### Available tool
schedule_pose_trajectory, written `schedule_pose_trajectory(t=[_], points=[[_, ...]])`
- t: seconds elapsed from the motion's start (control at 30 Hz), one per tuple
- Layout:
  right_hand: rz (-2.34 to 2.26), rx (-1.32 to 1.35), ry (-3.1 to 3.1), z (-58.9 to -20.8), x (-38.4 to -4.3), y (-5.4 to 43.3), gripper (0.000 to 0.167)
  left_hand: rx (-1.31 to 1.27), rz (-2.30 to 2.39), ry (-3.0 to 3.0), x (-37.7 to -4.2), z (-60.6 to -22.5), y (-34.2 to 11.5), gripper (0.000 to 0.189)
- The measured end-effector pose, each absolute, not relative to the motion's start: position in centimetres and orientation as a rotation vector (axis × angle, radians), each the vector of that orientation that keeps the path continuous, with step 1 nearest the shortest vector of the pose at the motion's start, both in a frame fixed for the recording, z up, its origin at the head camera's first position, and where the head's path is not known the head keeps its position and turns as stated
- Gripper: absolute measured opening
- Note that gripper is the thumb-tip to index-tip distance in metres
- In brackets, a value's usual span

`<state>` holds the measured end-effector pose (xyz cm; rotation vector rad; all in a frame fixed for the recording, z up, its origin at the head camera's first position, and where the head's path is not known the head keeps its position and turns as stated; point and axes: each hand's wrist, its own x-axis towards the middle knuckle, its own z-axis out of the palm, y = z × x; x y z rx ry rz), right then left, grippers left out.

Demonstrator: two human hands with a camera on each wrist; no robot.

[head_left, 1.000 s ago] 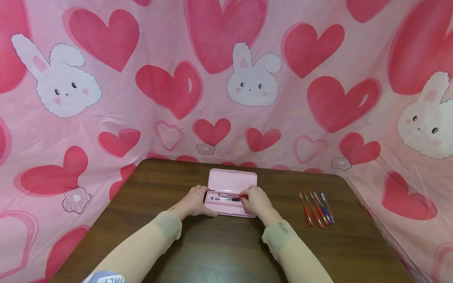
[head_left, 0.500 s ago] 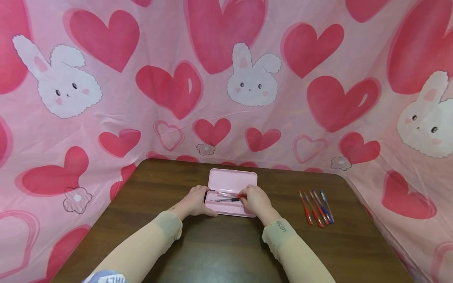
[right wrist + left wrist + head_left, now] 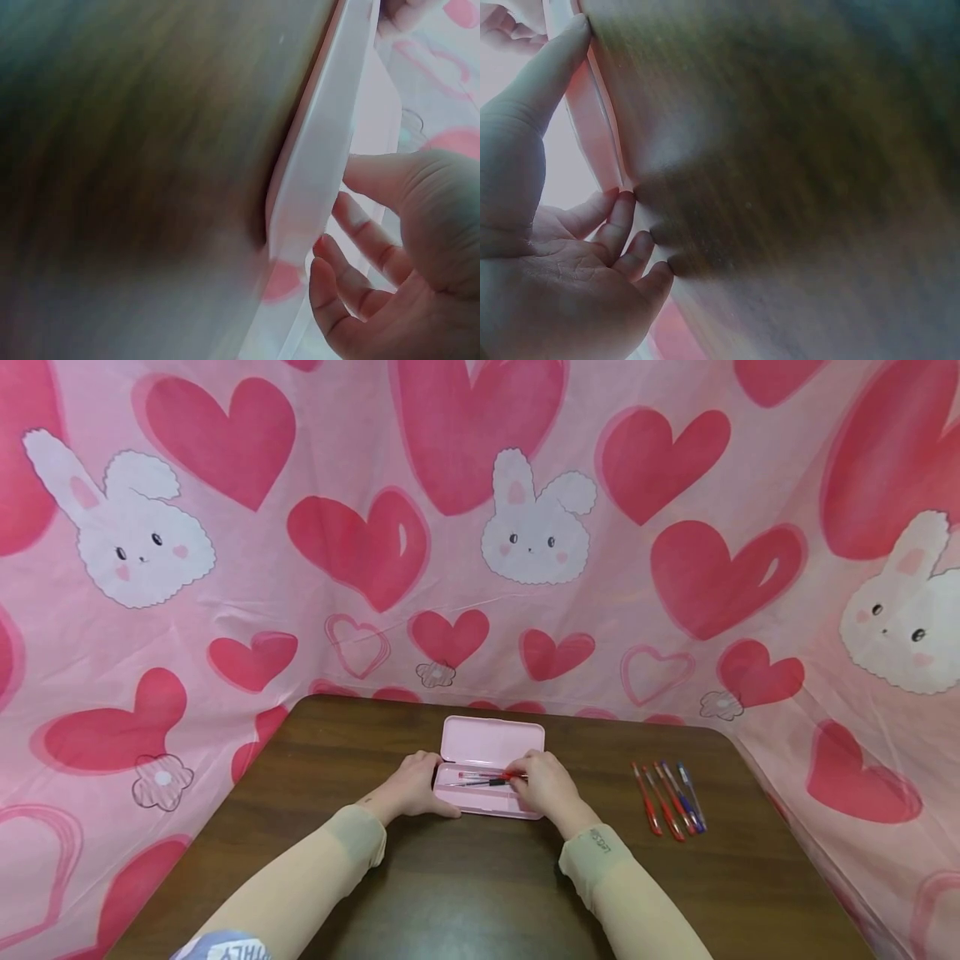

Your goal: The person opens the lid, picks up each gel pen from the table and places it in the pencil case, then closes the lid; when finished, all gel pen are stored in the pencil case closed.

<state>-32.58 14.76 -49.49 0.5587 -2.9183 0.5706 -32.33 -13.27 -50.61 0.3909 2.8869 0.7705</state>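
Note:
A pink pencil case (image 3: 491,742) lies on the table with its lid raised at the back. My left hand (image 3: 415,787) holds its left end, thumb along the front edge and fingers at the side; in the left wrist view they touch the case wall (image 3: 600,124). Inside the case is a red-ended pen (image 3: 480,775) with a black-gripped pen (image 3: 491,782) lying in front of it, slightly tilted. My right hand (image 3: 549,787) reaches into the case's right part and pinches the black-gripped pen's right end. In the right wrist view the case wall (image 3: 319,142) hides the pens.
To the right of the case, several red pens (image 3: 651,802) and blue pens (image 3: 686,797) lie side by side on the brown wooden table (image 3: 450,893). A pink heart-patterned cloth (image 3: 540,602) hangs around the table's back and sides.
The black-gripped pen has swung from level to slightly tilted and shifted a little within the case, along with my right fingers. My left hand and the case stay put.

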Motion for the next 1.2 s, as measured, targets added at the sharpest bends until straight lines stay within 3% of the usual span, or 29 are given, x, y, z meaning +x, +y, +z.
schedule_pose_trajectory(t=[1.2], points=[[0.619, 0.116, -2.708, -48.4, -30.7, 28.6, 0.027, 0.370, 0.776, 2.871, -32.2, -50.5, -13.3, 0.106]])
